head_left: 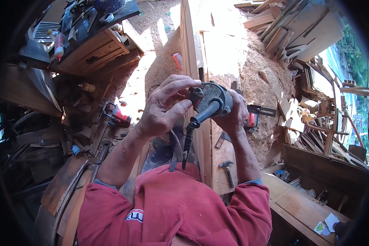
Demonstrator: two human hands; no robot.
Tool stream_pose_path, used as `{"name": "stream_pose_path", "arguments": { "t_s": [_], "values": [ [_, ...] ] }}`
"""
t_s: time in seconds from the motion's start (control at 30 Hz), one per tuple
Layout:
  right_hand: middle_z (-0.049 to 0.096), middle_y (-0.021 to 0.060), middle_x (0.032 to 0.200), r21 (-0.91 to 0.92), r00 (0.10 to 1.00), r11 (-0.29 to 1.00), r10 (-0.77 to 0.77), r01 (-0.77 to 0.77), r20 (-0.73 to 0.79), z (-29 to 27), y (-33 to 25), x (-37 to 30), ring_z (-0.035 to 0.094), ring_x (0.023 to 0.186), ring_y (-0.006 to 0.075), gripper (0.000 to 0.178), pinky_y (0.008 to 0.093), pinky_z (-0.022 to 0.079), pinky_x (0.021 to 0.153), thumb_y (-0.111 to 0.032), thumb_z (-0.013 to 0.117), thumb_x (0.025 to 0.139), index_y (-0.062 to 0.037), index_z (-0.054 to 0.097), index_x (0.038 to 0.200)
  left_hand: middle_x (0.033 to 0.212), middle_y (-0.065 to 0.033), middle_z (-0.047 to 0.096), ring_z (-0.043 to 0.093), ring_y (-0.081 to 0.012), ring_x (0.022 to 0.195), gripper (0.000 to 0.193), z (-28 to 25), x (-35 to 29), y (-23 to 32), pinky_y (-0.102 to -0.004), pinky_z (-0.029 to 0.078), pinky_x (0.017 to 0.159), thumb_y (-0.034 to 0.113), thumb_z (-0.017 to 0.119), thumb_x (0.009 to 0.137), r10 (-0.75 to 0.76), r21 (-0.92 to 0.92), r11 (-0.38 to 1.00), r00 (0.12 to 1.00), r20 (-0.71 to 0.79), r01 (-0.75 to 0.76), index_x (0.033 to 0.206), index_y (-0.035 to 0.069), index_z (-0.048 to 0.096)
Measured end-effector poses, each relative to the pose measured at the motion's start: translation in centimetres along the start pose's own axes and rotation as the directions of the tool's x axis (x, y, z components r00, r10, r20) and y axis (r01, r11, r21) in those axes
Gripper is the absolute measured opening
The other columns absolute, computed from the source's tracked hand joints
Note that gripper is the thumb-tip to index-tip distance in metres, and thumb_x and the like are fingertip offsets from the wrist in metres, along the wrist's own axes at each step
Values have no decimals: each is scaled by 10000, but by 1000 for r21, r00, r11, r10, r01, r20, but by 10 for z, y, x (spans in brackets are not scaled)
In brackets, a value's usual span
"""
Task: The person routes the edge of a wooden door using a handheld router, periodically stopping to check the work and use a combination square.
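Held up above the bench, a corded power tool (209,93) has a rounded grey housing, a pale label and a short tube-like end with a black cord (188,141) hanging toward my lap. My right hand (233,111) is closed round its right side, the fingers partly hidden behind the housing. My left hand (168,104) grips the left side, with thumb and fingers at a dark reddish part. A slotted dark metal bar (262,110) sticks out to the right, behind my right hand; whether it belongs to the tool I cannot tell.
A long wooden board (187,45) runs away from me. A hammer (226,170) lies by my right forearm. A red power tool (118,116) sits left among shavings. Scrap wood (274,37) is piled right. A cluttered dark table (82,37) stands far left, a wooden box (315,164) near right.
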State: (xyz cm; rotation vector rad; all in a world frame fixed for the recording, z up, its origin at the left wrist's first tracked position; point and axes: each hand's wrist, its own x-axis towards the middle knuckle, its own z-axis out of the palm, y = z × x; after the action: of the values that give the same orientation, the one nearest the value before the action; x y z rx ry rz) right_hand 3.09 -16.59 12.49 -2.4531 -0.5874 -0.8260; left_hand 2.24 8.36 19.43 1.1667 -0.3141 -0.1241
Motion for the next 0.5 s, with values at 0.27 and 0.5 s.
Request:
{"name": "stream_pose_path", "arguments": {
  "t_s": [0.27, 0.5],
  "values": [
    [651, 147, 1051, 40, 877, 931, 325, -362, 355, -1, 3, 4, 646, 967, 376, 935, 475, 519, 826, -309, 949, 483, -96, 492, 1270, 877, -107, 708, 704, -203, 791, 154, -18, 56, 22, -321, 573, 706, 48, 680, 886, 241, 661, 617, 903, 357, -426, 1034, 14, 706],
    [644, 169, 1055, 238, 899, 886, 324, -397, 295, 15, 15, 9, 673, 943, 301, 758, 402, 549, 797, -290, 898, 642, -16, 480, 1211, 732, -154, 695, 688, -286, 651, 235, 22, 106, 31, -369, 543, 648, 229, 637, 887, 355, 747, 530, 905, 235, -401, 877, 4, 705]
  ]
}}
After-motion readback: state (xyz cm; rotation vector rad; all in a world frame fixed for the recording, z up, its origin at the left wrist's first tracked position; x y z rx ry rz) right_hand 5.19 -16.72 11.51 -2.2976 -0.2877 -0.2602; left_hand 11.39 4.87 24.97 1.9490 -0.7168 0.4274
